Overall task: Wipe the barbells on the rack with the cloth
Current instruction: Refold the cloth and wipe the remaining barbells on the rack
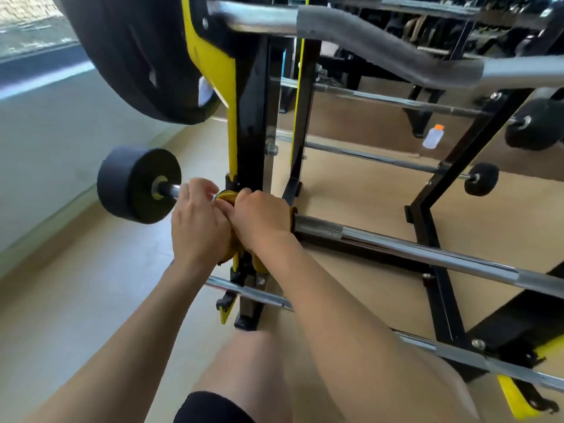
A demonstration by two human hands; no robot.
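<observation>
Cloth: a yellow cloth [225,197] is bunched over the bar where it crosses the rack's upright. It is squeezed between the two hands, and a fold of it hangs below the wrists.
Barbell: the barbell [427,254] under the cloth lies low on the rack. Its chrome shaft runs off to the right, with a knurled stretch just right of the hands. Its black round end weight [139,184] sticks out left of the upright.
Right hand: the right hand [259,221] is curled down over the cloth and bar, knuckles up, gripping both. A yellow edge shows at its right side.
Left hand: the left hand [198,221] touches the right one. Its fingers are bent and it pinches the cloth at the bar, just beside the end weight.
Rack: the rack [250,141] has black uprights with yellow side panels and holds bars at several levels.
Writing: a white label patch [205,92] on the yellow panel is too blurred to read.
Top bar: a curl bar [381,41] with a grey foam sleeve rests above, with a large black plate [137,56] on its left end.
Lower bars: two chrome bars, one [253,294] just below the hands and one [488,361] nearer the camera on the right.
Far bars: two thin bars beyond the rack end in small black weights [481,178].
Bottle: a translucent bottle [433,137] with an orange cap stands on the floor past the rack. Any print on it is too small to make out.
Floor: tan flooring [91,285], with a pale wall to the left.
Person: a bare knee [244,361] and the hem of black shorts show at the bottom edge.
</observation>
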